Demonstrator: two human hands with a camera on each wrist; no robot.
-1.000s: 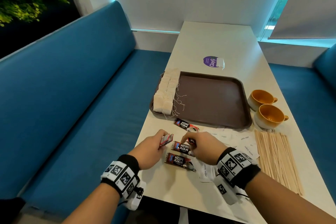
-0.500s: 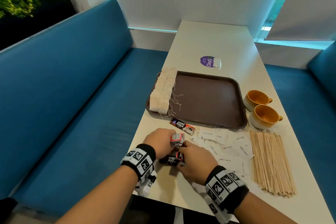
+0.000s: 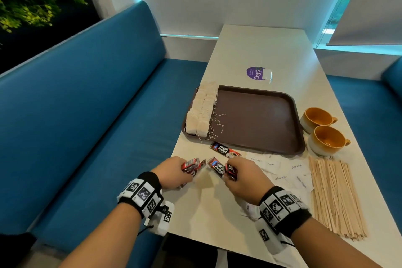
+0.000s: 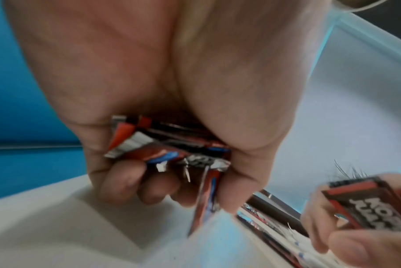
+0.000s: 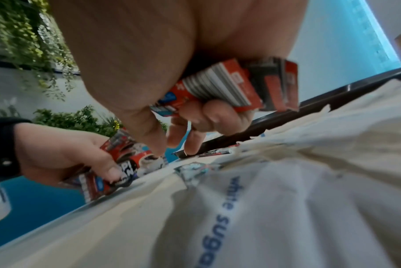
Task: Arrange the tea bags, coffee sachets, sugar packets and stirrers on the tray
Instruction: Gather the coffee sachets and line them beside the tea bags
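Observation:
My left hand (image 3: 174, 172) grips a bunch of red and black coffee sachets (image 3: 192, 165), also seen as coffee sachets (image 4: 171, 150) in the left wrist view. My right hand (image 3: 243, 177) holds more coffee sachets (image 3: 220, 168), shown as coffee sachets (image 5: 236, 87) in the right wrist view. One coffee sachet (image 3: 225, 150) lies on the table in front of the brown tray (image 3: 261, 119). Tea bags (image 3: 201, 111) line the tray's left edge. White sugar packets (image 3: 289, 169) lie right of my right hand. Wooden stirrers (image 3: 335, 196) lie at the far right.
Two orange cups (image 3: 322, 130) stand right of the tray. A purple sticker (image 3: 256, 73) is on the white table (image 3: 261, 50) behind the tray. Blue bench seats (image 3: 97, 115) run along both sides. The table's near edge is by my wrists.
Both hands have gathered the sachets that lay on the table near me and lifted them. The hands have since drawn apart, each with its own bunch.

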